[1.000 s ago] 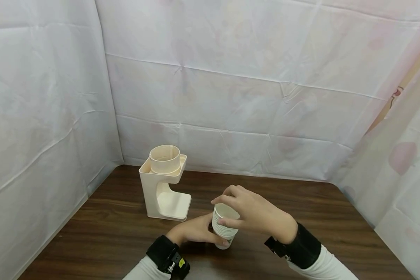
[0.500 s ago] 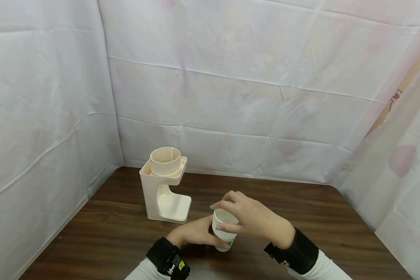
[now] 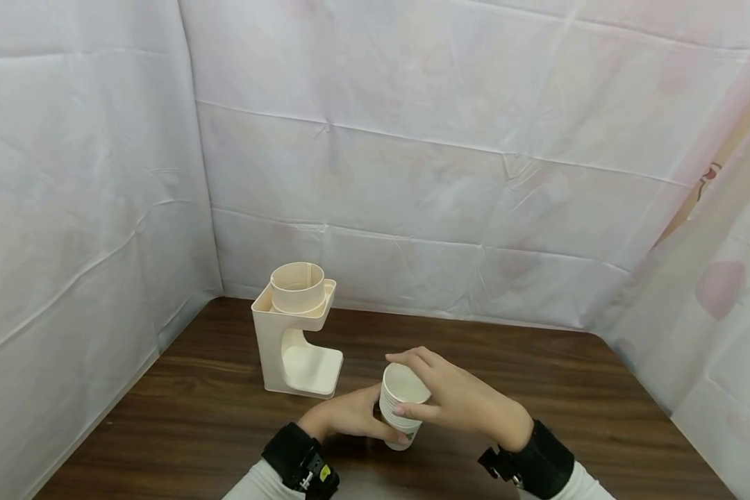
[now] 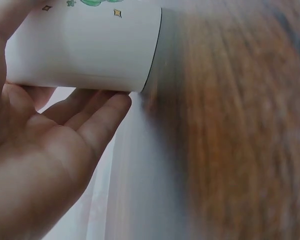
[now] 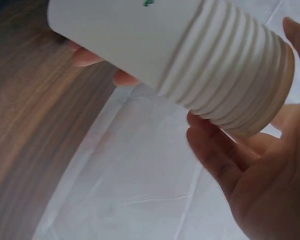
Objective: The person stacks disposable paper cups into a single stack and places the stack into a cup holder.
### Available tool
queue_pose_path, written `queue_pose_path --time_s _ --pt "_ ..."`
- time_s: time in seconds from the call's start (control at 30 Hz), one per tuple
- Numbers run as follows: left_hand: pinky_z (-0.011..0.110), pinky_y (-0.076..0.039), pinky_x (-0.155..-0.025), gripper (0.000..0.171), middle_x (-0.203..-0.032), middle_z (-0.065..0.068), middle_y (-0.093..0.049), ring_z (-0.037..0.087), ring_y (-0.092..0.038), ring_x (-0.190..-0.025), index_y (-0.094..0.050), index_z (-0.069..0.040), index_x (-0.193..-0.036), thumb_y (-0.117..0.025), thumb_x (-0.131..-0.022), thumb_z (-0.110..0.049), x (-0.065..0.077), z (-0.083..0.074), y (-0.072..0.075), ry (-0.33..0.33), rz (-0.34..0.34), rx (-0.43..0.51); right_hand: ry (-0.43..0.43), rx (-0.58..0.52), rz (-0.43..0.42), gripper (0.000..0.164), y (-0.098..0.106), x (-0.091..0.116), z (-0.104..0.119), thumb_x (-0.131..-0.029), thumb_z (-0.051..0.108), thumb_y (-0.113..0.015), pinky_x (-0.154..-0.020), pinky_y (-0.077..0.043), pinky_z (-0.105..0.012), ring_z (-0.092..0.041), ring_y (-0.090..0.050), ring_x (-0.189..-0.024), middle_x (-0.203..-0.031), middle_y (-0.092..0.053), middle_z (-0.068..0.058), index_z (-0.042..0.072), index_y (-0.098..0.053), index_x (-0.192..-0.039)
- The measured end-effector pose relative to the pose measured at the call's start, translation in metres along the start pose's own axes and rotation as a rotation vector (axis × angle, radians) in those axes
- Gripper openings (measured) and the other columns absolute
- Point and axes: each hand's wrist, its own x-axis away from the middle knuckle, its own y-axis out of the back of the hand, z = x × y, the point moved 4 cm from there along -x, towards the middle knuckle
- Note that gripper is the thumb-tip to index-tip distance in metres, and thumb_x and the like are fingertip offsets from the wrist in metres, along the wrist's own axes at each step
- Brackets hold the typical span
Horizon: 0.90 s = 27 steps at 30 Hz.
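A stack of white paper cups (image 3: 390,408) with a small green print stands mouth up in front of me. My left hand (image 3: 346,414) grips its lower part, with the thumb across the near side; in the left wrist view the fingers (image 4: 107,117) lie along the bottom cup (image 4: 85,50). Over the top, my right hand (image 3: 459,401) curves round the upper rims, thumb on the near side and index finger at the far side. The right wrist view shows fingertips (image 5: 205,135) against the stacked rims (image 5: 225,65). Whether the base touches the table cannot be told.
A cream-coloured stand (image 3: 269,347) with a round open holder (image 3: 296,295) on top and a flat base is left of the cups. Dark wood table (image 3: 181,417) lies beneath. White curtains (image 3: 412,173) enclose the back and both sides.
My right hand dips slightly with the cups, then shifts a little right along the top rim. The left hand stays round the lower cups. The stand has not moved.
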Motion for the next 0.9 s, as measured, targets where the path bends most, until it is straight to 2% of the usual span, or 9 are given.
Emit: queue_pose_path --time_s 0.07,0.17,0.3,0.4,0.6,0.77,0.9 --pt "0.031 -0.042 -0.1 0.065 -0.127 -0.008 -0.059 0.011 -0.057 -0.117 -0.043 -0.023 -0.141 -0.08 -0.087 -0.022 0.001 0.0 0.001 -0.01 0.007 -0.007 -0.055 -0.058 0.014 0.073 -0.002 0.003 -0.004 -0.095 0.059 -0.059 -0.086 -0.052 -0.031 -0.005 -0.06 -0.099 -0.144 -0.043 0.006 0.027 -0.032 -0.155" --pt "0.031 -0.041 -0.102 0.063 -0.127 -0.008 -0.059 0.011 -0.056 -0.118 -0.046 -0.022 -0.14 -0.08 -0.087 -0.02 0.001 -0.002 0.003 -0.029 0.01 -0.025 -0.103 -0.122 0.01 0.082 -0.005 0.007 -0.011 -0.091 0.061 -0.063 -0.085 -0.052 -0.031 -0.004 -0.059 -0.094 -0.144 -0.044 0.005 0.024 -0.029 -0.156" --pt "0.03 -0.043 -0.101 0.062 -0.126 -0.008 -0.06 0.011 -0.057 -0.118 -0.047 -0.019 -0.138 -0.081 -0.086 -0.017 0.002 -0.003 0.006 -0.018 0.004 -0.025 -0.089 -0.143 -0.019 0.089 -0.01 0.011 -0.019 -0.088 0.06 -0.069 -0.094 -0.05 -0.036 -0.007 -0.054 -0.115 -0.139 -0.049 0.006 0.015 -0.031 -0.154" --pt "0.029 -0.044 -0.099 0.063 -0.125 -0.008 -0.06 0.01 -0.057 -0.117 -0.047 -0.019 -0.139 -0.081 -0.086 -0.016 0.003 -0.003 0.008 0.003 0.001 -0.009 -0.074 -0.173 -0.033 0.09 -0.014 0.013 -0.023 -0.087 0.057 -0.072 -0.095 -0.05 -0.038 -0.009 -0.055 -0.117 -0.134 -0.052 0.008 0.014 -0.03 -0.154" --pt "0.03 -0.046 -0.099 0.07 -0.129 -0.005 -0.059 0.013 -0.057 -0.119 -0.042 -0.02 -0.144 -0.082 -0.086 -0.018 0.003 -0.005 0.011 -0.02 0.012 0.016 -0.067 -0.215 -0.05 0.089 -0.019 0.016 -0.028 -0.087 0.055 -0.073 -0.097 -0.049 -0.04 -0.011 -0.055 -0.121 -0.135 -0.053 0.008 0.013 -0.029 -0.153" --pt "0.028 -0.044 -0.1 0.075 -0.129 -0.007 -0.059 0.012 -0.057 -0.119 -0.041 -0.023 -0.147 -0.083 -0.085 -0.022 0.007 -0.006 0.015 0.002 -0.006 0.002 -0.079 -0.273 -0.013 0.084 -0.025 0.02 -0.032 -0.087 0.053 -0.073 -0.101 -0.047 -0.041 -0.013 -0.053 -0.126 -0.14 -0.051 0.007 0.012 -0.033 -0.149" --pt "0.028 -0.044 -0.1 0.073 -0.127 -0.006 -0.061 0.013 -0.059 -0.117 -0.043 -0.019 -0.146 -0.083 -0.084 -0.021 0.008 -0.007 0.017 -0.003 -0.018 -0.014 -0.088 -0.314 0.04 0.081 -0.034 0.024 -0.036 -0.091 0.051 -0.07 -0.099 -0.048 -0.039 -0.013 -0.055 -0.125 -0.139 -0.053 0.005 0.013 -0.031 -0.151"
